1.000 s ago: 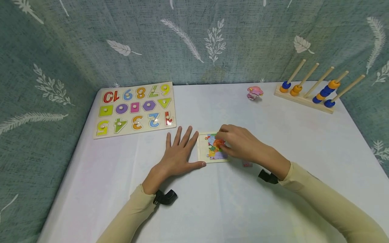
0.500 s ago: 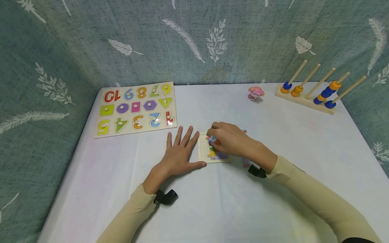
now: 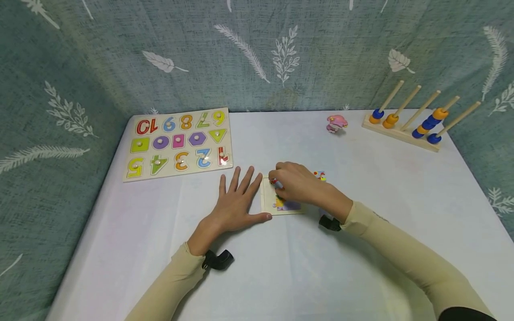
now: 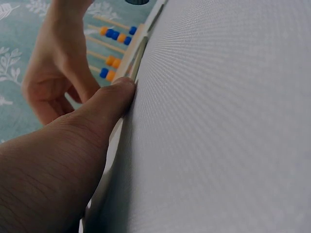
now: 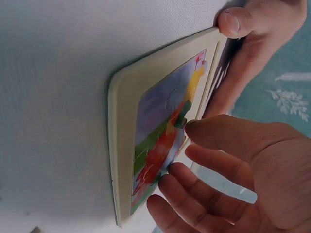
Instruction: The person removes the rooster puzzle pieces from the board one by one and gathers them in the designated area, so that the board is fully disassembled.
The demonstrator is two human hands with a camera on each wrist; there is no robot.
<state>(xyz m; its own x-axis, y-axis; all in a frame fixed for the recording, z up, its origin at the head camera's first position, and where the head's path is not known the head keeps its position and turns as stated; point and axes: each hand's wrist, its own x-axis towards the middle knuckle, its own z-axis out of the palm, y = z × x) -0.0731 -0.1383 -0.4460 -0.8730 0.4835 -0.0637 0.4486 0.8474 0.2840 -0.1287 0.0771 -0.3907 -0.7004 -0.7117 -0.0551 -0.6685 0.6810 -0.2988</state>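
In the head view a small wooden jigsaw board point(image 3: 282, 213) lies flat at the middle of the table, its colourful picture partly filled with pieces. My left hand point(image 3: 234, 209) rests on the table with fingers spread, its thumb tip on the board's near left corner. My right hand point(image 3: 299, 183) is over the board. In the right wrist view its thumb point(image 5: 218, 133) and fingertips meet a puzzle piece point(image 5: 176, 145) at the edge of the filled part, seemingly pinching it. Bare wood shows on the board's left side. Another puzzle piece point(image 3: 320, 175) lies beyond the right hand, partly hidden.
A number-and-shape peg board point(image 3: 178, 145) lies at the back left. A pink toy figure point(image 3: 336, 123) stands at the back. At the back right is a wooden bead stacker point(image 3: 401, 133) with upright pegs. A patterned cloth point(image 3: 257, 53) hangs behind the table.
My right hand has shifted left across the board, from the upper right of the picture to its upper left edge, uncovering the loose piece beyond it. The left hand has stayed put.
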